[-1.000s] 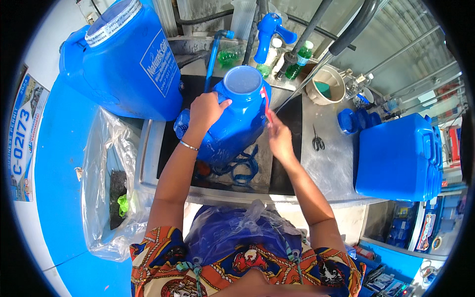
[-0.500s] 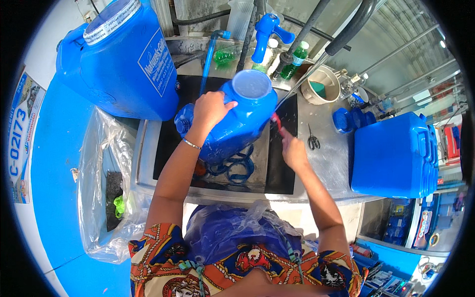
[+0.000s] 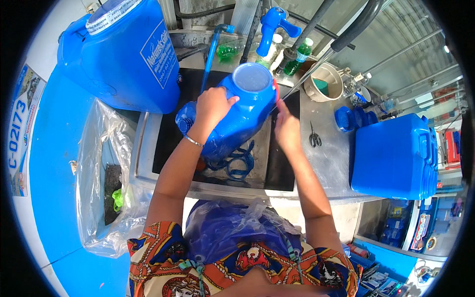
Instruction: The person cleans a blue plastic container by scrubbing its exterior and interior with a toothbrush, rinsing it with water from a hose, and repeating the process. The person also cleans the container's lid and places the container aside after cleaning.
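A wet blue water jug [image 3: 242, 111] stands tilted in the steel sink [image 3: 264, 163], its round pale cap [image 3: 252, 77] toward the faucet. My left hand [image 3: 213, 106] is closed around the jug's handle, the thumb pointing right; a small spout cap [image 3: 184, 123] is beside the wrist. At the jug's right side, my right hand [image 3: 287, 123] grips a slim red brush [image 3: 276, 91], which presses against the jug near the cap. Its bristles are hidden. Blue ring-shaped strips [image 3: 239, 166] lie on the sink bottom under the jug.
Another large blue jug [image 3: 118, 64] stands at the left, above a clear plastic bag [image 3: 94, 198]. A blue faucet [image 3: 272, 32] hangs over the sink. On the counter to the right are scissors [image 3: 314, 136], a beige bucket [image 3: 316, 91], blue caps [image 3: 344, 119] and more blue jugs [image 3: 388, 156].
My right hand has moved up along the jug's right side, bringing the red brush nearer the cap. My left hand keeps its hold on the jug. The view has shifted slightly.
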